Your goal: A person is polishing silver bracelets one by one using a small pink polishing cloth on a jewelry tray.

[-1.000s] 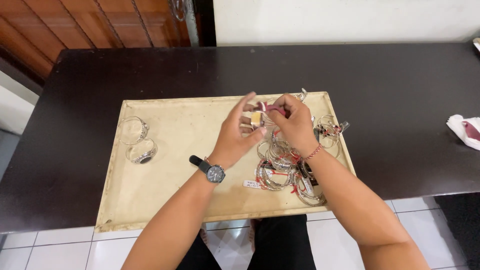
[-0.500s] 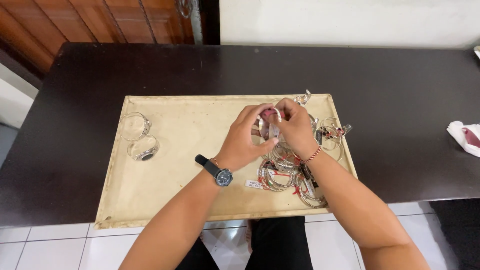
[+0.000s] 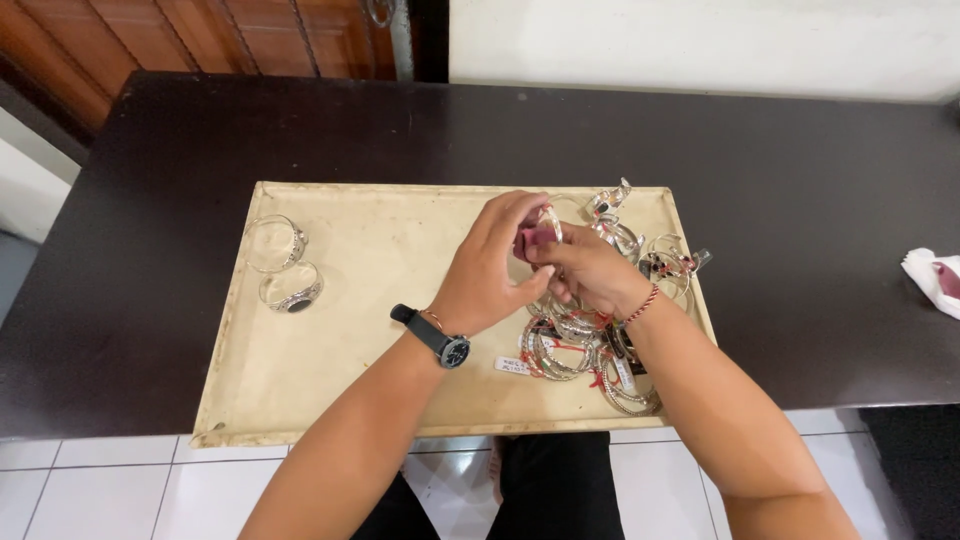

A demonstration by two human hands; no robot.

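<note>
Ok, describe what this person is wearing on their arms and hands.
Both forearms are bare, with no sleeves in view. The left hand has a dark round-faced wristwatch on a black strap, with a thin bracelet beside it. The right hand has a thin red-and-white cord bracelet at the wrist.

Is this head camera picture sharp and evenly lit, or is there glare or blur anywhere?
Head view: soft, even light, mostly sharp; faint sheen on the dark table; hands cast weak shadows on the beige tray; the small thing between the fingers is too small to make out.
</note>
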